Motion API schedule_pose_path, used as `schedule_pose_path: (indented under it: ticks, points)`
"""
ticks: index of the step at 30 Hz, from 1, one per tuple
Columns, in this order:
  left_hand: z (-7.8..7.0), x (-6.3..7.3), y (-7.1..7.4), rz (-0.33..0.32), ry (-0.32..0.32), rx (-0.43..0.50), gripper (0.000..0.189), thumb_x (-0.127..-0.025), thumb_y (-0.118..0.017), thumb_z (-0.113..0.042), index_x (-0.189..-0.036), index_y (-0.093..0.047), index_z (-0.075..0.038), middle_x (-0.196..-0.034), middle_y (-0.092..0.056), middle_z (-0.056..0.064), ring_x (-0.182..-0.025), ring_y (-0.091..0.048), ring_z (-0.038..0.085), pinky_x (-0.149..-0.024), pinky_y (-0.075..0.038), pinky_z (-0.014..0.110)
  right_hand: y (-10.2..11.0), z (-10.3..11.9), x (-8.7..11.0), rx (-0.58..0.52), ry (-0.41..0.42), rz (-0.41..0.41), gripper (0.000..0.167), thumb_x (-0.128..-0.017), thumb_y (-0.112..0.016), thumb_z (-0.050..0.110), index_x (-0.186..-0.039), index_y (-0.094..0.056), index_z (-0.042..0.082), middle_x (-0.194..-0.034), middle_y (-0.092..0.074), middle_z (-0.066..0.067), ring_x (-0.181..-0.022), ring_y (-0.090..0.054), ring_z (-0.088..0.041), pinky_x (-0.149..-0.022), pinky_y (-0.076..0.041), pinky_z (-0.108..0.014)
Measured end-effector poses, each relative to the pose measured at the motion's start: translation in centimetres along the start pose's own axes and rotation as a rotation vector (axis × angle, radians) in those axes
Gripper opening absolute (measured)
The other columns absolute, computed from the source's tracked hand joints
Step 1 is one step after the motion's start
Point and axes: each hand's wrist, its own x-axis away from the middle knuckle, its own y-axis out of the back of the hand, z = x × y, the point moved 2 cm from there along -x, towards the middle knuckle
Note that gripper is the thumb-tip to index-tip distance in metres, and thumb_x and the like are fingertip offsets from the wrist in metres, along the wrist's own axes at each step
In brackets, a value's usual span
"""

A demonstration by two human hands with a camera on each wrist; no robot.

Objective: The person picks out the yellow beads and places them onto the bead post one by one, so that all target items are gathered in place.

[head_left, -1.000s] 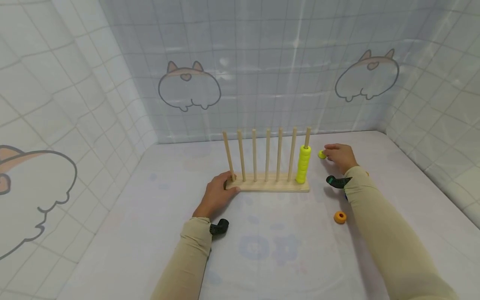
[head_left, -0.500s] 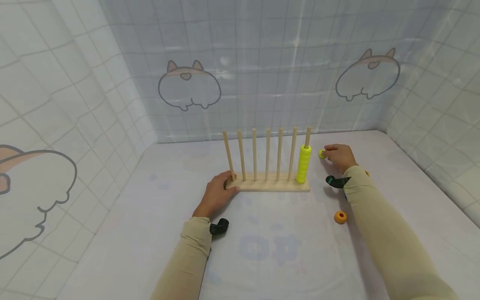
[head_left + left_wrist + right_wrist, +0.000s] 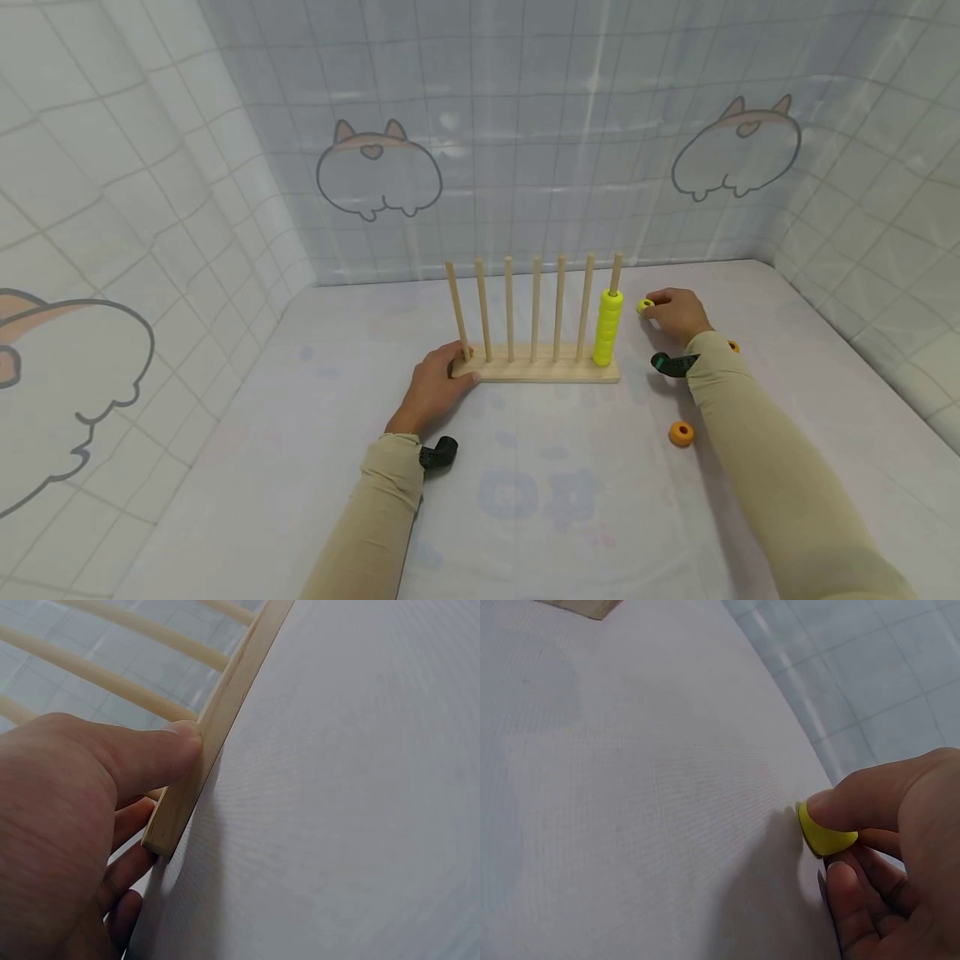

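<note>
A wooden peg rack (image 3: 540, 372) with a row of several upright pegs stands mid-table. Its rightmost peg carries a stack of yellow beads (image 3: 607, 327), with the peg's top bare. My left hand (image 3: 432, 387) grips the left end of the base; in the left wrist view the thumb lies on the front edge of the base (image 3: 214, 727) and the fingers go behind it. Right of the rack, my right hand (image 3: 678, 315) pinches a single yellow bead (image 3: 646, 307) between thumb and fingers. Seen from the right wrist, this yellow bead (image 3: 826, 834) is close to the white tabletop.
An orange bead (image 3: 681, 433) lies on the table (image 3: 570, 533) in front of the right forearm. Another orange bead (image 3: 733, 346) shows partly behind the right sleeve. A tile-patterned sheet (image 3: 525, 167) rises behind and at both sides of the table.
The yellow bead in my right fingers has tipped so its hole now shows. The right hand has shifted very slightly; the left hand and rack stay put.
</note>
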Motion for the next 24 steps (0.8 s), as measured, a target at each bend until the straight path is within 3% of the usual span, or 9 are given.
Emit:
schedule_pose_path:
  ticks: [24]
  points:
    - [0.08,-0.07,-0.06,0.001,-0.002,-0.013,0.052,-0.094,-0.071,-0.026,-0.141,-0.056,-0.009,-0.145,-0.053,0.013,-0.136,-0.045,0.033,-0.111,-0.037,0.049,0.44,0.04,0.37,0.063,0.041,0.005,0.049,-0.097,-0.063,0.024,-0.137,-0.054,-0.003,-0.135,-0.053,-0.024,-0.119,-0.048,-0.039,-0.100,-0.043,-0.053]
